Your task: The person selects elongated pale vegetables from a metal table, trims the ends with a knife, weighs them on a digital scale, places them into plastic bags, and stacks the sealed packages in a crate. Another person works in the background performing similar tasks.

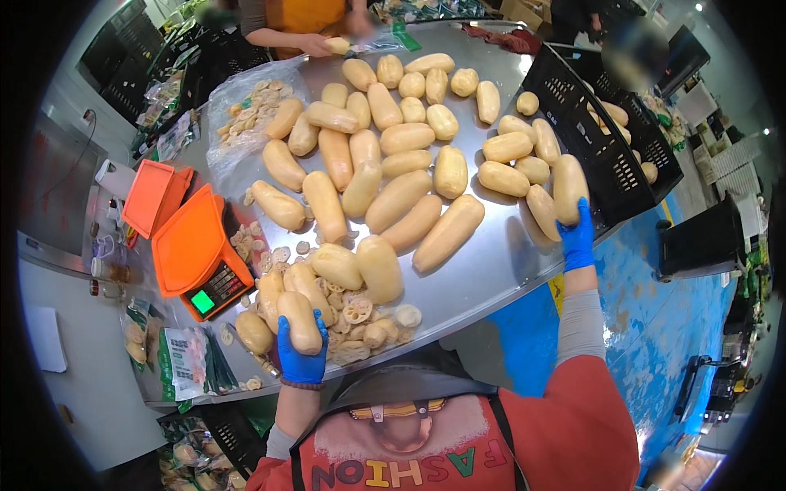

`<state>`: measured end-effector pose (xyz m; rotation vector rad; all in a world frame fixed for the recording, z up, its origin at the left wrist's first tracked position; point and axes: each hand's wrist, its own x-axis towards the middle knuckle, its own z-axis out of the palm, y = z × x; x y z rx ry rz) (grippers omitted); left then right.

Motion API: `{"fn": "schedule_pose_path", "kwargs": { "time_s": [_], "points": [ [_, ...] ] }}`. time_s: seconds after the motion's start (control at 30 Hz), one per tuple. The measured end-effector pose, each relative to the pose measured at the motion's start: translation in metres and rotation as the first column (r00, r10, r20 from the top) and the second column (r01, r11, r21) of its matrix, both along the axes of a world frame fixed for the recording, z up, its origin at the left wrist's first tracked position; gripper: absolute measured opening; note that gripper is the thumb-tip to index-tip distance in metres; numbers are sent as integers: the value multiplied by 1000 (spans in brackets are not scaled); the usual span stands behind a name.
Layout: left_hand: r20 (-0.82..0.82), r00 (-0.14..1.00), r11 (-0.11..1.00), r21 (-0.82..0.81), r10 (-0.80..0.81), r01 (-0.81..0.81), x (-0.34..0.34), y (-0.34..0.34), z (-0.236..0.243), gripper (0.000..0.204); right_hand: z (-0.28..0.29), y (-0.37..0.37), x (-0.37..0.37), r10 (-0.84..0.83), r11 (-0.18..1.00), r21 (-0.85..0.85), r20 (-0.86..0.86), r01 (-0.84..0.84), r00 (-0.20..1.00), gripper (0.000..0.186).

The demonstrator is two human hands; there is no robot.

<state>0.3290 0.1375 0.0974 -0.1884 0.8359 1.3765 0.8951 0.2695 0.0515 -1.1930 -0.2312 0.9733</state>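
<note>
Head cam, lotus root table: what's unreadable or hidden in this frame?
- Left hand: palm side hidden; only the blue glove's back shows around a lotus root.
- Right hand: fingers wrap behind another root, so contact is unseen.
- Black crate: the wall hides most of its contents.
- Scale: display too small to read.
- Co-worker's hand at the far edge: body cut off by the rim.

- The co-worker at the table's far end was cut off by the top edge, only an orange apron point(304, 15) and the hands showing.
- The pale lotus root piece point(300, 322) was half wrapped by the blue-gloved left hand point(300, 357).
- The black slotted plastic crate point(607, 147) hid most of the roots inside.
- The orange scale's green display point(202, 302) was too small to read.
</note>
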Motion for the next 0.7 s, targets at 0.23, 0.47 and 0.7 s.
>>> {"fn": "schedule_pose_path", "kwargs": {
  "time_s": [0.23,0.47,0.7],
  "points": [
    [16,999,995,89,49,-50,-95,-42,-9,53,58,5,-222,490,871,-62,189,-488,851,52],
    [-69,951,950,112,301,-292,-216,-124,-15,49,86,18,-467,707,557,74,479,-827,520,68],
    [-521,796,948,103,309,-300,-261,-193,-57,57,76,48,-647,588,438,104,719,-893,371,81]
  ]
}}
